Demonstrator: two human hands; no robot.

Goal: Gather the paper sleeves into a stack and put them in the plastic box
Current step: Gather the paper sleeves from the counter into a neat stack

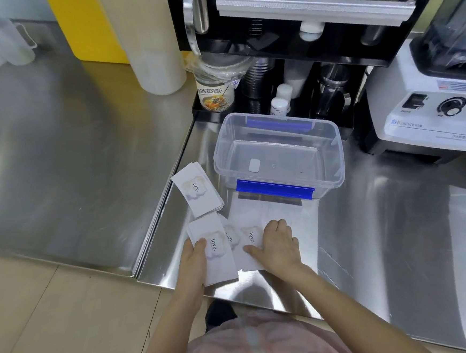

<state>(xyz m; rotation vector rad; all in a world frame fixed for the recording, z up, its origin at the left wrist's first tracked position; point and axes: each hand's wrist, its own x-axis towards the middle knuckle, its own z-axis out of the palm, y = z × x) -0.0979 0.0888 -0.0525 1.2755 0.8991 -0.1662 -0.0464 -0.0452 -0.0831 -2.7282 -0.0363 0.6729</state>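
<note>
box: clear plastic box with blue clips [333,151], far of the hands, just a small white tag inside
left hand [194,258]: gripping a stack of white "love." paper sleeves [214,251]
right hand [279,245]: flat, pressing loose sleeves [248,239]
far-left: another sleeve pile [197,189]

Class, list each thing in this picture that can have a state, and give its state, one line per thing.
plastic box: open, no lid on, no sleeves inside.
far sleeve stack: lying flat, untouched.
near sleeve stack: held by the left hand.
loose sleeves: spread flat under the right hand.
blender: upright.
</note>
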